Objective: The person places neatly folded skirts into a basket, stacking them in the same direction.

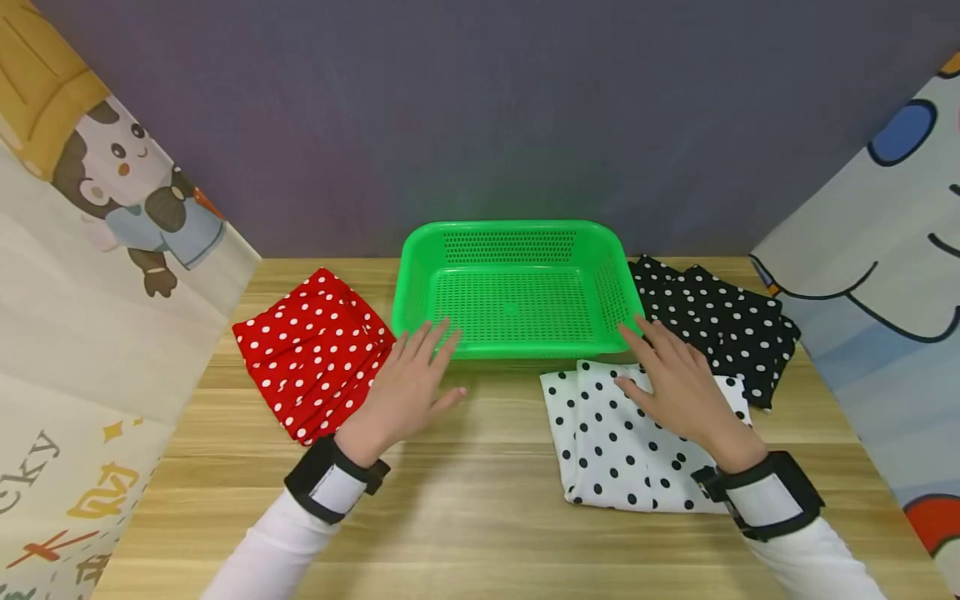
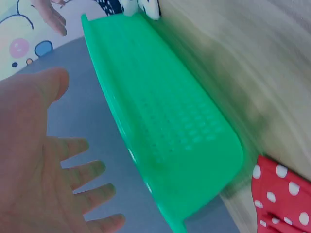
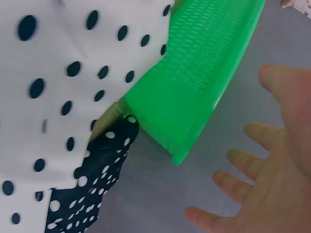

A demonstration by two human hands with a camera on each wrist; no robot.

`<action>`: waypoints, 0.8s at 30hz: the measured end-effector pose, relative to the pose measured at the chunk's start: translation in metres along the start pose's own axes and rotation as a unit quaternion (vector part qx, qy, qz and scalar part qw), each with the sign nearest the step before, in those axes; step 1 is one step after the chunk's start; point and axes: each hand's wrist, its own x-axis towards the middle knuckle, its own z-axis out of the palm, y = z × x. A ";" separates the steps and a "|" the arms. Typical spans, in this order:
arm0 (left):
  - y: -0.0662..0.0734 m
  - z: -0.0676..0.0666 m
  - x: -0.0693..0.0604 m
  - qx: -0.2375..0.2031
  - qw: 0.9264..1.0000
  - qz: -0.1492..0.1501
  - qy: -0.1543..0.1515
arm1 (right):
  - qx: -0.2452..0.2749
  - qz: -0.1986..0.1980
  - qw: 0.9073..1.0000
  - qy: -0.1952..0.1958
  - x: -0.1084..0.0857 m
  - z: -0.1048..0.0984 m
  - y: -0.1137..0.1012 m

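A green plastic basket (image 1: 510, 346) with perforated walls stands at the back of the table, its inside bare. My left hand (image 1: 405, 387), fingers spread and holding nothing, hovers between the basket's front left corner and a folded red cloth with white dots (image 1: 315, 358). Over a white cloth with black dots (image 1: 622, 450) is my right hand (image 1: 678, 392), also spread, its fingertips near the basket's front right corner. A black cloth with white dots (image 1: 720, 325) lies right of the basket, partly under the white one. In both wrist views the palms are bare.
The wooden table (image 1: 450, 533) carries all of these. A dark grey panel (image 1: 510, 117) rises behind the basket. Cartoon-printed sheets stand at the left (image 1: 90, 333) and right (image 1: 870, 275) sides.
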 end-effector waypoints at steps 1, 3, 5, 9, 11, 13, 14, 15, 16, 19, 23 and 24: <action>0.002 0.001 -0.001 0.001 1.000 0.003 0.003 | -0.001 0.000 1.000 0.005 -0.003 0.000 0.001; 0.007 0.003 -0.002 0.000 1.000 0.010 0.008 | -0.006 -0.002 1.000 0.015 -0.009 0.001 0.002; 0.013 0.004 -0.002 0.001 1.000 0.016 0.006 | -0.006 -0.001 1.000 0.022 -0.015 0.002 0.003; 0.026 0.005 -0.003 -0.005 0.999 0.032 -0.001 | -0.006 0.010 1.000 0.018 -0.027 0.005 0.007; 0.032 0.008 -0.003 -0.013 0.999 0.040 -0.002 | -0.002 0.019 1.000 0.014 -0.033 0.008 0.010; 0.038 0.011 -0.002 -0.021 0.999 0.048 -0.003 | 0.001 0.031 0.999 0.007 -0.040 0.011 0.013; 0.041 0.013 -0.001 -0.026 0.998 0.052 -0.003 | 0.003 0.038 0.999 0.003 -0.044 0.012 0.015; 0.044 0.016 0.000 -0.035 0.998 0.055 -0.004 | 0.005 0.045 0.999 -0.001 -0.048 0.014 0.016; 0.048 0.018 0.000 -0.042 0.997 0.058 -0.006 | 0.006 0.052 0.999 -0.005 -0.051 0.015 0.018; 0.060 0.026 0.003 -0.059 0.996 0.067 -0.012 | 0.007 0.070 0.997 -0.013 -0.062 0.019 0.023; 0.077 0.036 0.006 -0.064 0.994 0.085 -0.019 | 0.005 0.086 0.996 -0.016 -0.074 0.025 0.029; 0.080 0.039 0.007 -0.063 0.994 0.090 -0.021 | 0.004 0.089 0.996 -0.017 -0.076 0.026 0.031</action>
